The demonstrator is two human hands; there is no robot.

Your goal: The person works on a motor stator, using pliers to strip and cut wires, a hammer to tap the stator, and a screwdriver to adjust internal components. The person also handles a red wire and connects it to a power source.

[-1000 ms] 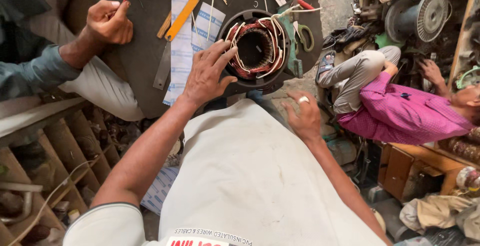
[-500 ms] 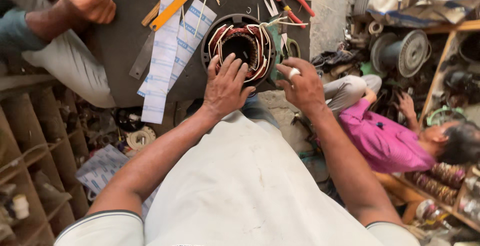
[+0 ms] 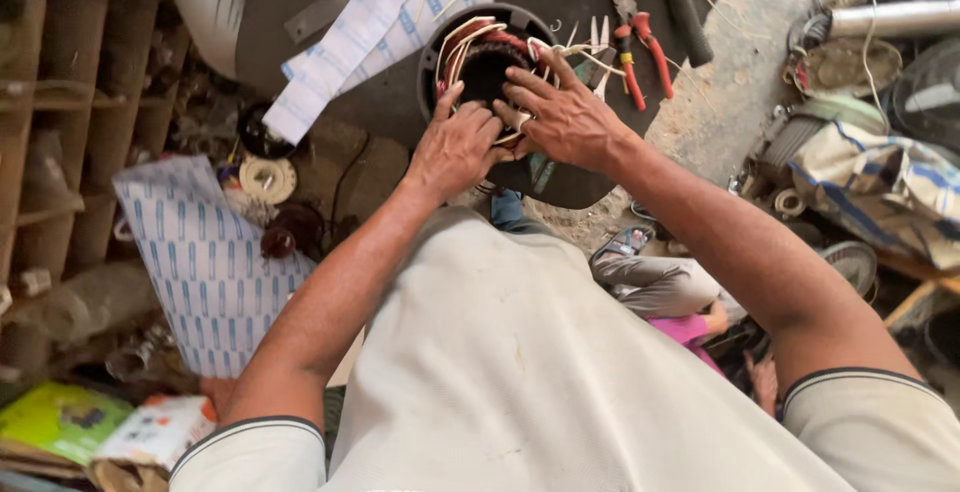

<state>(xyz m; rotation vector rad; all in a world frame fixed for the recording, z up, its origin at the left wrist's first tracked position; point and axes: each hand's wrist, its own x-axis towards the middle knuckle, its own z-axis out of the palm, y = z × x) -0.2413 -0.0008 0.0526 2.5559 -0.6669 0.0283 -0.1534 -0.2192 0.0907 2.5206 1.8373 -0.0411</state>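
A round black motor stator (image 3: 440, 47) with copper and white windings sits on a dark table (image 3: 390, 102). My left hand (image 3: 455, 147) rests on its near rim, fingers spread over the coils. My right hand (image 3: 565, 112) lies across the right side of the windings, fingers pressing on the wires. Both hands touch the stator at once; neither lifts it. Much of the opening is hidden under my fingers.
Red-handled pliers (image 3: 640, 42) and a black-handled tool (image 3: 688, 12) lie right of the stator. Strips of white insulation paper (image 3: 350, 47) lie to its left, a larger sheet (image 3: 205, 262) lower down. Wooden shelves (image 3: 60, 132) stand left. A seated person's legs (image 3: 660, 287) show below.
The view has swung down and closer. My right hand has moved from beside the stator onto its windings. The other person's hand at the top left is out of view.
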